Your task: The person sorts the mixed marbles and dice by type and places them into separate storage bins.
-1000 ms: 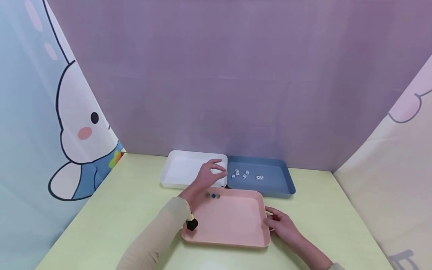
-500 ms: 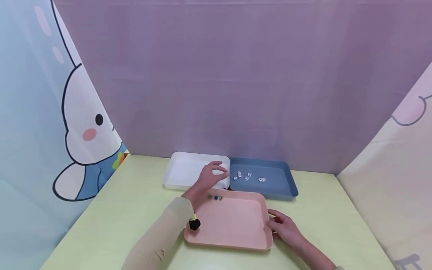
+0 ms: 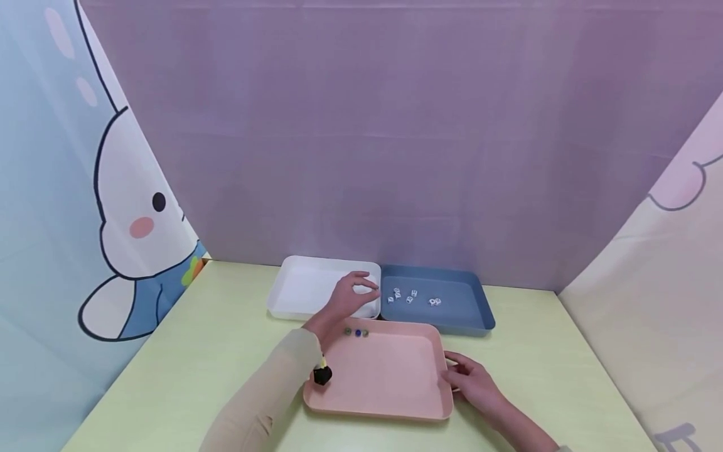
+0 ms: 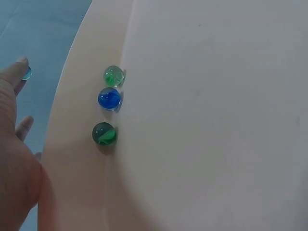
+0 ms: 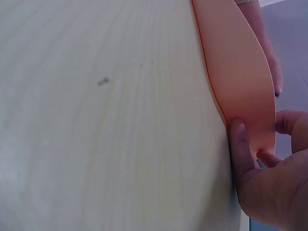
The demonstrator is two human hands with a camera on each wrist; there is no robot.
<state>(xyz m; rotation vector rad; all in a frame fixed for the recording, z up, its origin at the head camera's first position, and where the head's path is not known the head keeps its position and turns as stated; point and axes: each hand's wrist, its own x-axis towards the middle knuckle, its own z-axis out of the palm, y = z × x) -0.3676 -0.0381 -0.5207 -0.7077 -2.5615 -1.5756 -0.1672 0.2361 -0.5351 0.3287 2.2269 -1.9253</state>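
Note:
My left hand (image 3: 347, 298) is over the right part of the white tray (image 3: 299, 285), its thumb and finger pinching a small clear bluish marble (image 4: 28, 73) that shows in the left wrist view. Three glass marbles lie in a row inside the far-left edge of the pink tray (image 3: 390, 370): a light green marble (image 4: 114, 76), a blue marble (image 4: 109, 98) and a dark green marble (image 4: 104, 134). At that tray's right side my right hand (image 3: 474, 383) grips the wall, with the thumb and fingers around the rim in the right wrist view.
The blue tray (image 3: 463, 314) adjoins the white one and holds several white dice (image 3: 409, 298). Both stand behind the pink tray on the pale wooden table (image 3: 226, 351). A purple cloth (image 3: 361, 138) hangs at the back, with printed curtains at the sides.
The head view shifts slightly. Both hands keep about the same places, the left over the white tray and the right at the pink tray's side.

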